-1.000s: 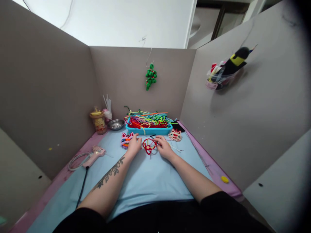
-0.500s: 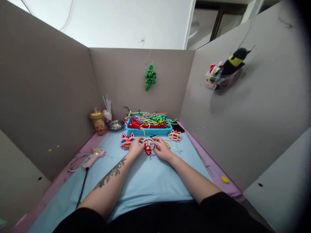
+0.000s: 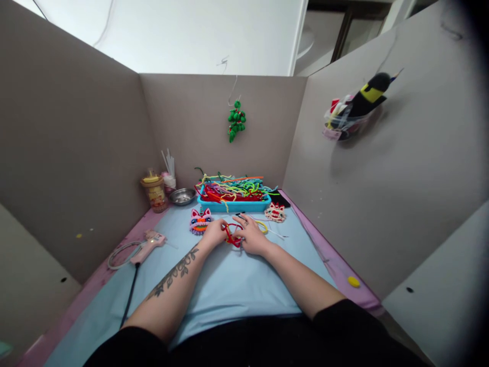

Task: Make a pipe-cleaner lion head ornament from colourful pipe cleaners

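Observation:
A small red looped piece (image 3: 234, 240) of fuzzy wire lies between my hands. My left hand (image 3: 215, 232) pinches its left side with closed fingers. My right hand (image 3: 251, 236) touches its right side, with fingers bent over it and partly spread. To the left of my left hand sits a purple, pink and orange animal face (image 3: 200, 222). A cream and red face (image 3: 275, 213) lies beyond my right hand. A yellow ring (image 3: 263, 227) and a thin white stick (image 3: 277, 234) are beside my right hand.
At the back, a blue tray (image 3: 234, 206) holds many coloured fuzzy wires. A pink glue gun (image 3: 150, 244) with a cable lies at left, near a metal bowl (image 3: 182, 197) and a lidded cup (image 3: 155, 193). Grey panels (image 3: 217, 122) enclose three sides. A yellow disc (image 3: 353, 282) lies right.
The red piece has turned and tilted between my hands. My left hand has shifted slightly and closed on its edge, while my right hand has moved a little over its right side.

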The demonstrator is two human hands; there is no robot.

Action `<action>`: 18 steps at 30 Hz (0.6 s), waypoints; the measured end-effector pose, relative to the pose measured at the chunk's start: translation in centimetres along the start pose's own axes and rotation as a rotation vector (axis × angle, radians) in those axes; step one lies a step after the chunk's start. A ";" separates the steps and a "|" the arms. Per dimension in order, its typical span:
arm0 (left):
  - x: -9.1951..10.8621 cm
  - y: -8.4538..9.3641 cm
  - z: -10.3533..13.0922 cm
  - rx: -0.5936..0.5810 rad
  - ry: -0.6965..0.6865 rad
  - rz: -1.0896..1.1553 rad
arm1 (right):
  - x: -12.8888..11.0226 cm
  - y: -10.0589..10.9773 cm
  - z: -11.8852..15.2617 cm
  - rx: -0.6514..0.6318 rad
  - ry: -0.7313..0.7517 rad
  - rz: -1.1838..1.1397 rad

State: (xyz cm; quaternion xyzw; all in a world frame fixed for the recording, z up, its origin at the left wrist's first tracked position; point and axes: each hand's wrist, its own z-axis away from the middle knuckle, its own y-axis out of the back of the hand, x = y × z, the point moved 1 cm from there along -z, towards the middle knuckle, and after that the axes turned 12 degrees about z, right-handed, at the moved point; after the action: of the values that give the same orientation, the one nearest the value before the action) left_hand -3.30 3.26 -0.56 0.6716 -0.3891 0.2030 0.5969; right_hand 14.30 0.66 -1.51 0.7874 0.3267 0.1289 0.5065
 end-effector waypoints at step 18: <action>-1.2 -0.1 -0.1 -0.117 0.107 -0.002 | -1.2 0.1 -1.5 -0.320 0.025 0.207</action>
State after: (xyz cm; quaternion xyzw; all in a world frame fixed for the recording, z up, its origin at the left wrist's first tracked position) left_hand -3.99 3.75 -1.48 0.6241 -0.3671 0.2151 0.6553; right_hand 12.62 0.97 -0.56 0.7245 0.2255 0.2406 0.6052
